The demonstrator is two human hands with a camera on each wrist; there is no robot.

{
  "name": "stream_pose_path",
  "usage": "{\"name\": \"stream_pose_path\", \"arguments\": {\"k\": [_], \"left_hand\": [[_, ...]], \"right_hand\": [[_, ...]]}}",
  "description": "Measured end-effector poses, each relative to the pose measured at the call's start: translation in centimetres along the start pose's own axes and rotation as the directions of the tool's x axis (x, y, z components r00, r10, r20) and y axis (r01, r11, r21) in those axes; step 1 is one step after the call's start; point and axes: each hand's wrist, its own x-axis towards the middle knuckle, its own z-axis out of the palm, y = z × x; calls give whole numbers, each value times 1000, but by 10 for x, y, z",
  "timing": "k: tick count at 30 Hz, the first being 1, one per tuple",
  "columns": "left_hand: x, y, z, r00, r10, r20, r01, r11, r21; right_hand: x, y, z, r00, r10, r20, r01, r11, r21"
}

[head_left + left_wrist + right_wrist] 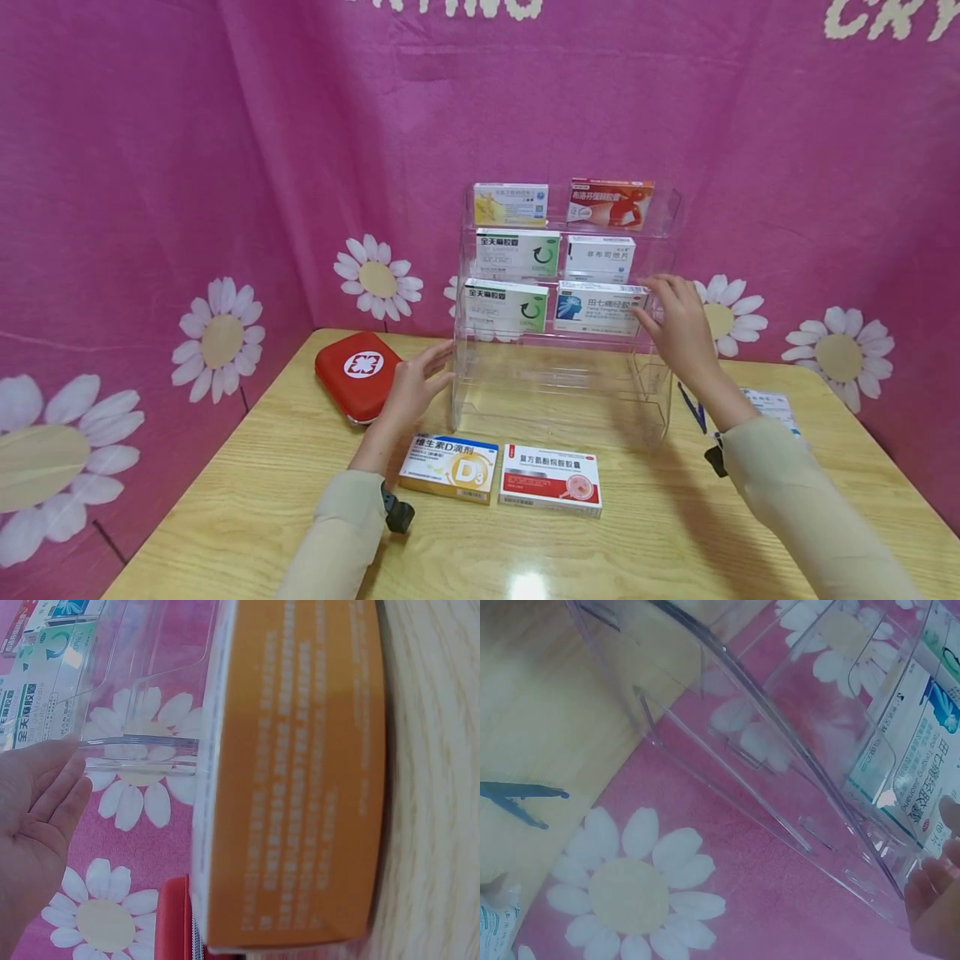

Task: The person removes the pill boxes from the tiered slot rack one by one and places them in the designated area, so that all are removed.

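Note:
A clear acrylic tiered shelf [562, 392] stands mid-table, its upper three tiers holding several medicine boxes. My left hand [420, 379] is open beside the shelf's left wall, fingers straight, just touching or a hair off it; the left wrist view shows the fingers [45, 802] by the shelf edge [142, 750]. My right hand [675, 321] rests its fairly straight fingers on the shelf's right wall beside a white-and-blue box [600, 307]. In the right wrist view those fingertips [934, 900] meet the clear wall [780, 757] near that box [922, 757].
Flat on the table before the shelf lie a yellow-and-blue D3 box [450, 467] [292, 772] and a red-and-white box [551, 479]. A red first-aid case [358, 375] sits at the left. A blue pen [690, 406] [517, 799] and a leaflet [772, 408] lie at the right. Pink flowered cloth hangs behind.

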Motion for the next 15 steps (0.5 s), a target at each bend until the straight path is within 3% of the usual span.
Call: {"name": "stream_pose_path", "arguments": {"k": [7,15], "left_hand": [[0,0,0,1000,4,8,-4,1000,7],[1,0,-1,1000,-5,18,4,1000,15]], "right_hand": [[3,5,6,998,-53,28,55,995,-87],[4,7,11,996,-94,7,95,989,-117]]}}
